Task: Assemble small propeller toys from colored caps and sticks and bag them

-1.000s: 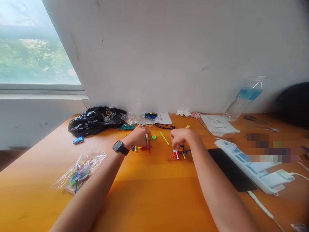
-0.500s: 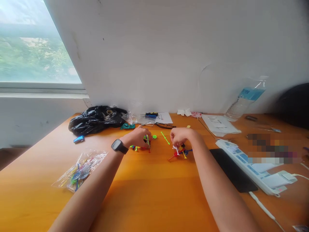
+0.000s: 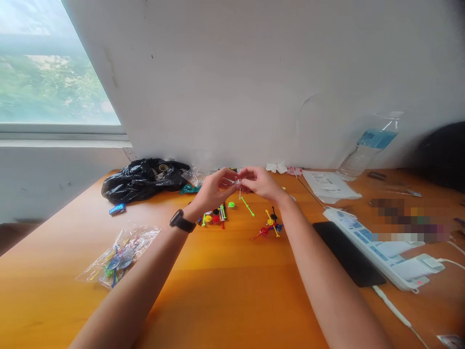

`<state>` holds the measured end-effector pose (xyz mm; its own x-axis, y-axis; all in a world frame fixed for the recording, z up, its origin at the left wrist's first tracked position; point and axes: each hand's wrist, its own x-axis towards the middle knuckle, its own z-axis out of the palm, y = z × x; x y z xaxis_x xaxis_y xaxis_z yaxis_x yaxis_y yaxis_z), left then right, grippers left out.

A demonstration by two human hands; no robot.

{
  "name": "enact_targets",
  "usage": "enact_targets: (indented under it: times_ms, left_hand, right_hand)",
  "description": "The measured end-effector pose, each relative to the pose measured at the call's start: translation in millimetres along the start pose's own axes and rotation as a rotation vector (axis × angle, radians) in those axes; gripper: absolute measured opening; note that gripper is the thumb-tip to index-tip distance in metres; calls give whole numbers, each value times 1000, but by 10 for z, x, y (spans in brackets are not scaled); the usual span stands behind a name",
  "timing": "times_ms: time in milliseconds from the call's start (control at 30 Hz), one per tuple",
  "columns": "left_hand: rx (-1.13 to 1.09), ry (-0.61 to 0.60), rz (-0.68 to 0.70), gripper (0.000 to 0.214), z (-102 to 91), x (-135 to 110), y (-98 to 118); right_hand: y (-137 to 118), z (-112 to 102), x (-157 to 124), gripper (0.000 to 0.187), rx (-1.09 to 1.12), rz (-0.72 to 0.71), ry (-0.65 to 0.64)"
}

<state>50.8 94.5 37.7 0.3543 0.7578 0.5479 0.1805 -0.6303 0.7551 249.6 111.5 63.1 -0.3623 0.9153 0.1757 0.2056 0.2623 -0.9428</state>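
My left hand (image 3: 215, 188) and my right hand (image 3: 264, 184) meet fingertip to fingertip above the table. Both pinch a small white plastic stick piece (image 3: 240, 193), whose thin end points down; the fingers hide most of it. Below and to the right lies a green plastic stick (image 3: 248, 206), with a small green disc (image 3: 231, 205) beside it. Loose coloured sticks and discs (image 3: 216, 219) lie under my left hand. Left of my right forearm is a cluster of red, yellow, blue and black pieces (image 3: 271, 225).
A clear bag of coloured parts (image 3: 121, 257) rests left of my left forearm. Behind it are a blue packet (image 3: 117, 209) and a black plastic bag (image 3: 145, 182). On the right are a black phone (image 3: 348, 254), a white power strip (image 3: 370, 247) and a tilted bottle (image 3: 370, 150).
My right hand has left the right cluster, bringing the white stick piece up and leftward. My left hand has risen from the loose parts to meet it.
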Motion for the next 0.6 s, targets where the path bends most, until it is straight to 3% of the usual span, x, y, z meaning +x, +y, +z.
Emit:
enact_targets:
  times_ms: [100, 233, 333, 467, 600]
  left_hand:
    - [-8, 88, 10, 26, 64, 6, -44]
    - [65, 153, 48, 21, 80, 6, -106]
    - [-2, 130, 16, 22, 93, 13, -144]
    - [-11, 84, -4, 13, 164, 34, -201]
    - [54, 40, -23, 9, 271, 37, -308]
  right_hand:
    - [-4, 41, -2, 30, 143, 32, 20]
    - [58, 39, 23, 21, 214, 86, -101]
    - [112, 17, 38, 20, 242, 103, -96]
    - [177, -8, 33, 18, 127, 119, -114]
    - [300, -74, 35, 27, -48, 176, -93]
